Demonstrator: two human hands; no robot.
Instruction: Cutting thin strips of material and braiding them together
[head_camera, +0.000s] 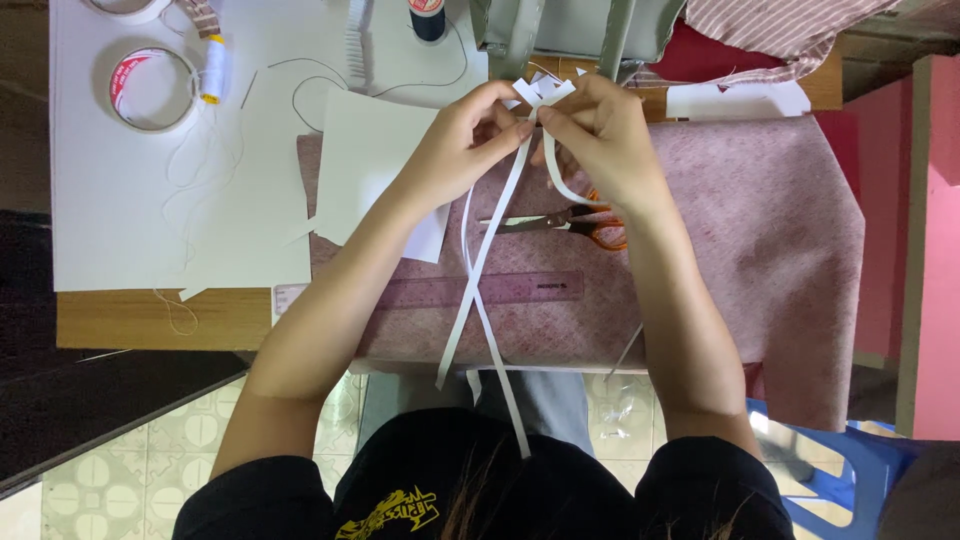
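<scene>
Both hands meet above the tabletop (120, 320): left hand (465, 140) and right hand (600, 135) each pinching the folded paper strips (540, 92), 2 tails dangling below.

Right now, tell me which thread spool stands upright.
The dark spool at the top edge, seen end-on with its red-and-white cap facing up. The white spool lies on its side beside the tape roll, its yellow end toward the person.
</scene>
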